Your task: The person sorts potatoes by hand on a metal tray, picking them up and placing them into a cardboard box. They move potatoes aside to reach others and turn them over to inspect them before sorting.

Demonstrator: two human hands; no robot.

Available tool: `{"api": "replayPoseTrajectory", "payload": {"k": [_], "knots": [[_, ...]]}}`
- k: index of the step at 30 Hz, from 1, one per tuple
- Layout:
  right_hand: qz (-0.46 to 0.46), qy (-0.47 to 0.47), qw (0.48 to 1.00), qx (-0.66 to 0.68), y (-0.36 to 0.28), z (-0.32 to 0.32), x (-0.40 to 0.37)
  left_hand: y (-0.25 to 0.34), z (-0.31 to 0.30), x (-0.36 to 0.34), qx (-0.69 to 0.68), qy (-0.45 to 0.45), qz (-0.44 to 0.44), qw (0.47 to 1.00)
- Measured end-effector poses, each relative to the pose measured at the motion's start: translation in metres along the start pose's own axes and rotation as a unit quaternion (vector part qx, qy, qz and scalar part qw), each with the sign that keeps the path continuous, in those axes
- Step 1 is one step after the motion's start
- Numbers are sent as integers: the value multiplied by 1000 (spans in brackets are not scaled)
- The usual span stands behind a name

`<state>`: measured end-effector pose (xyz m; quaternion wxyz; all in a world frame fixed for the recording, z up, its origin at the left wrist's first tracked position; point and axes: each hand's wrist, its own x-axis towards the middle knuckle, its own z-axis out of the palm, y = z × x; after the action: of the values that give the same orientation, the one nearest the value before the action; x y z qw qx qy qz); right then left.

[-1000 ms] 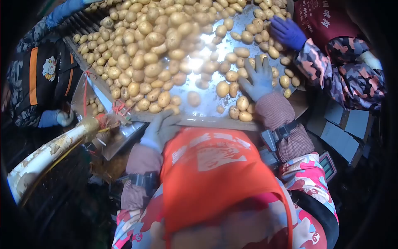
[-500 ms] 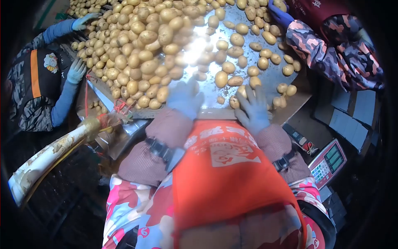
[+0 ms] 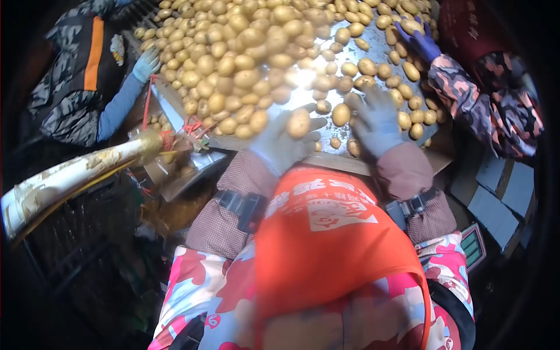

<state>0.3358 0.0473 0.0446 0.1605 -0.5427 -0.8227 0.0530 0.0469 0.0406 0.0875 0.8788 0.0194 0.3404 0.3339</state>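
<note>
My left hand, in a grey glove, is at the near edge of the metal table with a potato in its fingers. The thumb points right, beside that potato. My right hand, gloved alike, lies over the table with its fingers spread. A potato is at its fingertips, and another potato is beside its wrist. Between my hands rests a larger potato. The fingers of both hands are slightly blurred.
A big heap of potatoes covers the left and back. At right, a co-worker's purple-gloved hand holds a potato; at left is another co-worker's gloved hand. A worn white pole juts in at lower left. Flattened cartons are at right.
The view has shifted. My left hand now has a potato in it. My right hand has moved farther over the potatoes. The purple-gloved hand now shows a potato in its palm.
</note>
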Motion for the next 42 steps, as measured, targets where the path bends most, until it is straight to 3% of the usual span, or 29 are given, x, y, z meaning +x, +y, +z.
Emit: {"api": "replayPoseTrajectory", "payload": {"k": [1, 5, 8, 9, 10, 12, 13, 15, 17, 19, 21, 23, 24, 26, 28, 29, 32, 34, 37, 39, 40, 42], "knots": [[-37, -43, 998, 10, -17, 12, 5, 0, 2, -5, -12, -4, 7, 1000], [28, 5, 998, 61, -16, 41, 26, -11, -40, -5, -166, -32, -4, 986], [47, 57, 995, 66, -43, 29, 37, -12, -53, -8, -260, 88, 8, 962], [49, 76, 994, 60, -56, 23, 45, -8, -49, -12, -255, 90, 23, 962], [17, -39, 979, 197, -70, 4, 56, -4, -33, -26, -252, 96, 35, 962], [-98, -97, 946, 292, -95, 11, 65, -1, -31, -37, -256, 101, 74, 959], [-120, -81, 933, 331, -111, 13, 71, 0, -39, -38, -264, 100, 103, 954], [-150, -56, 948, 276, -121, 38, 92, 3, -61, -48, -308, 124, 114, 936], [-176, -45, 961, 210, -132, 54, 112, 13, -93, -80, -375, 168, 69, 909], [-238, -15, 968, 76, -108, 65, 105, 23, -121, -124, -333, 208, 130, 910], [-232, -7, 973, -9, -76, 76, 96, 39, -186, -176, -293, 25, 230, 928], [-125, -5, 991, -55, -82, 64, 97, 92, -168, -207, -368, 308, 235, 845], [-70, -2, 994, -78, -85, 56, 100, 109, -189, -220, -340, 382, 266, 817], [8, -71, 997, 3, -120, 40, 132, 124, -238, -241, -249, 438, 310, 806], [-68, -63, 990, 106, -160, 50, 165, 115, -248, -243, -175, 397, 308, 846], [-180, -25, 970, 164, -173, 63, 176, 105, -235, -235, -148, 356, 288, 876], [-198, -2, 980, 14, -188, 88, 182, 74, -177, -192, -51, 230, 183, 955], [-194, -28, 980, -42, -174, 93, 176, 54, -152, -156, -4, 187, 104, 977], [-36, -124, 992, 6, -151, 73, 149, 38, -129, -118, 9, 192, 0, 981], [3, -61, 996, 64, -119, 76, 129, 37, -101, -107, 30, 213, -37, 976], [25, -27, 995, 92, -109, 74, 121, 36, -93, -104, 7, 174, -22, 984], [67, -67, 969, 229, -140, 39, 110, 36, -81, -93, -40, 92, 13, 995]]}}
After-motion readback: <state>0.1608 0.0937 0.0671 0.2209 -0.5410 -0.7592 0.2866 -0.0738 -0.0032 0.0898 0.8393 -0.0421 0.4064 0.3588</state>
